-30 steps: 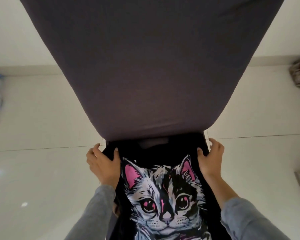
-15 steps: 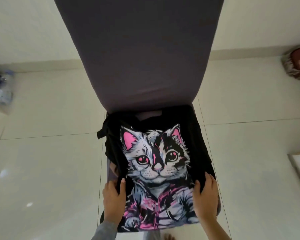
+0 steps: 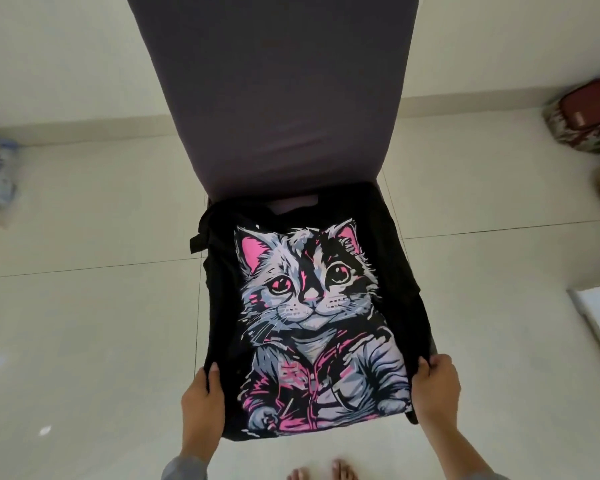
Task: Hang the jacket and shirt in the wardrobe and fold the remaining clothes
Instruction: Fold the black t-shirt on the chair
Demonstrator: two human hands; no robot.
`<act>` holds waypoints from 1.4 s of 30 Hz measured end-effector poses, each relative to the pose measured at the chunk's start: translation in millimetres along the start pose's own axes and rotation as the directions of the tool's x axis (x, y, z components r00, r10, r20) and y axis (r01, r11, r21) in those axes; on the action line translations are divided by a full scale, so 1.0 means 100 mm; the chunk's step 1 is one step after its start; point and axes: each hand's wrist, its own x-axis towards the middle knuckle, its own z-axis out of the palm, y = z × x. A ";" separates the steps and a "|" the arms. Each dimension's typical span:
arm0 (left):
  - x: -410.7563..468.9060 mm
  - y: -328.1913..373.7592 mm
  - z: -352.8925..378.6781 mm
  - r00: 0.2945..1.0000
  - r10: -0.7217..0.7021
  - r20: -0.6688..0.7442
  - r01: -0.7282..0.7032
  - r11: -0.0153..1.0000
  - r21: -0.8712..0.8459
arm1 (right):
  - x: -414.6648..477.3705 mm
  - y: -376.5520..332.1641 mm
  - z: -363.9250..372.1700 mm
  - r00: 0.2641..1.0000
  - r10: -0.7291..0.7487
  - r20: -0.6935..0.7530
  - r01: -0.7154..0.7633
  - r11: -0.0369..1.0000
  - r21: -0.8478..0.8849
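both hands have slid from the collar end to the lower frame, left hand (image 3: 201, 403) and right hand (image 3: 435, 386) now pinching the black cat t-shirt (image 3: 312, 306) by its near corners on the chair (image 3: 274, 98), probably ready to fold.

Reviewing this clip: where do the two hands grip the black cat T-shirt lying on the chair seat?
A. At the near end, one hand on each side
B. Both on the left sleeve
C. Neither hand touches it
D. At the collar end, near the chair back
A: the left hand and the right hand each hold a side edge of the T-shirt at its near end, far from the chair back.
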 end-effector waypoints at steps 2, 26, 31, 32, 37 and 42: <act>-0.07 -0.08 -0.07 0.999 -0.019 -0.040 0.017 0.999 -0.040 | -0.06 -0.01 -0.01 0.997 0.047 -0.053 -0.045 0.998 0.052; 0.85 0.78 0.71 0.675 0.526 0.518 -0.738 0.471 0.483 | -0.01 -0.98 0.85 0.784 -0.497 0.373 0.619 0.675 -0.402; 0.94 0.63 0.86 0.681 0.557 0.476 -0.718 0.378 0.584 | 0.05 -0.94 1.03 0.797 -0.543 0.264 0.602 0.672 -0.432; 0.97 0.63 0.89 0.680 0.555 0.478 -0.719 0.379 0.583 | 0.08 -0.95 1.04 0.803 -0.543 0.246 0.593 0.684 -0.424; 1.00 0.73 0.83 0.671 0.580 0.462 -0.729 0.402 0.554 | 0.10 -1.03 1.03 0.796 -0.578 0.181 0.594 0.685 -0.422; 1.41 1.16 0.77 0.706 0.679 0.201 -0.686 0.586 0.430 | 0.49 -1.59 0.98 0.854 -0.519 -0.027 0.508 0.845 -0.165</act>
